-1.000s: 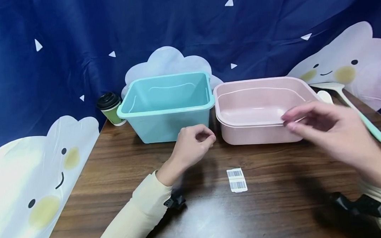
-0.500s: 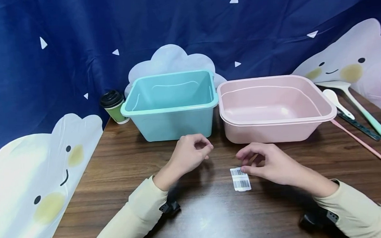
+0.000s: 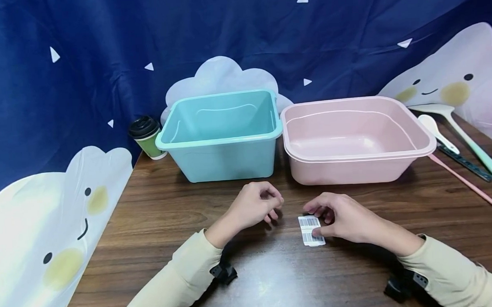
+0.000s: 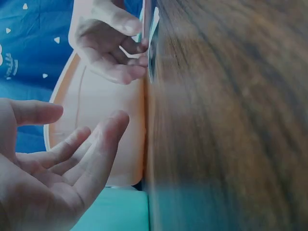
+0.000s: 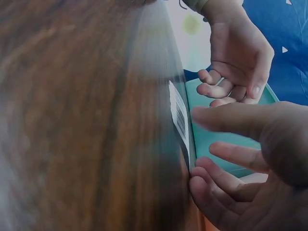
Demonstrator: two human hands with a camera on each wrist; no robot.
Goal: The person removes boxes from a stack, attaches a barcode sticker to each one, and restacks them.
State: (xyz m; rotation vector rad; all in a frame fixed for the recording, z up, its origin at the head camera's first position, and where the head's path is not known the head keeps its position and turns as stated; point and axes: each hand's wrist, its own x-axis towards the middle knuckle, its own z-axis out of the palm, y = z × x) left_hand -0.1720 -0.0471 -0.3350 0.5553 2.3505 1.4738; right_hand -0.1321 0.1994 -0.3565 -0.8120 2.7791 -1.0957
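A white label with barcodes (image 3: pixel 308 223) lies on the wooden table in front of the two tubs. My right hand (image 3: pixel 344 217) is over the label's right side, fingers bent and spread. In the right wrist view the fingertips (image 5: pixel 199 185) reach one end of the label (image 5: pixel 178 115), while the thumb stands apart from it. Whether the fingertips touch it, I cannot tell. To the label's left, my left hand (image 3: pixel 253 205) hovers above the table with loosely curved fingers and nothing in it. In the left wrist view, a gap separates its thumb (image 4: pixel 41 111) from its fingers.
Behind the hands stand a turquoise tub (image 3: pixel 225 159) and a pink tub (image 3: pixel 345 171), side by side. A green paper cup (image 3: pixel 148 141) with a black lid is at the far left. At the right lie a turquoise-handled turner (image 3: pixel 476 145), a white spoon (image 3: pixel 436 133) and a pink stick (image 3: pixel 470 185).
My right hand has come from beside the pink tub, leftward and down to the label. My left hand has shifted slightly right and nearer. The label has stayed on the table.
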